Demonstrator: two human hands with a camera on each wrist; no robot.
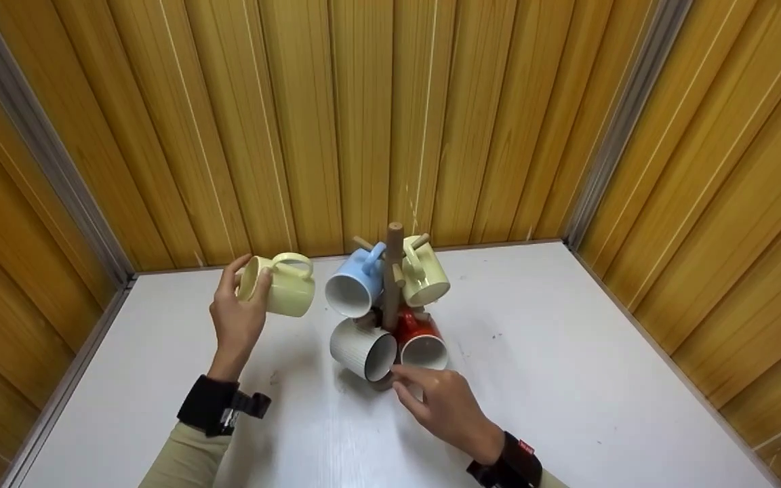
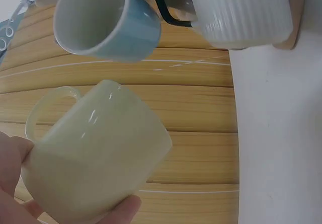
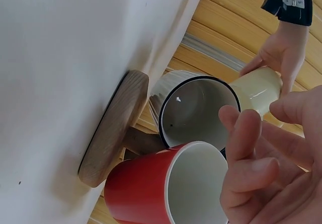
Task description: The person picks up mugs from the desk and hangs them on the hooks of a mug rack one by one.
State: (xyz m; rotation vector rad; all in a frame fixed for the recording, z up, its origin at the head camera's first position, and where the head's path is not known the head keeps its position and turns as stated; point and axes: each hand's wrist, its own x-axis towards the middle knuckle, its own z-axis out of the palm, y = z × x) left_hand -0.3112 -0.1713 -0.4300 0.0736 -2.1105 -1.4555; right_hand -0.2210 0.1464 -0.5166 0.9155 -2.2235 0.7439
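My left hand point(image 1: 238, 322) grips a pale yellow mug point(image 1: 289, 291), thumb near its handle, to the left of a wooden mug tree point(image 1: 392, 285). In the left wrist view this yellow mug point(image 2: 100, 148) is tilted, its handle free of the fingers. On the tree hang a blue mug point(image 1: 346, 285), a second yellow mug point(image 1: 431, 278), a white ribbed mug point(image 1: 350, 346) with a dark rim, and a red mug point(image 1: 417, 332). My right hand point(image 1: 441, 403) is in front of the lower mugs, fingers loosely bent with nothing in them; whether they touch a mug I cannot tell.
The tree's round wooden base point(image 3: 114, 128) stands on a white table point(image 1: 546, 379). Wood-look panel walls point(image 1: 363, 122) enclose the table at the back and both sides, with grey metal strips at the corners. Bare peg ends stick out near the top of the post.
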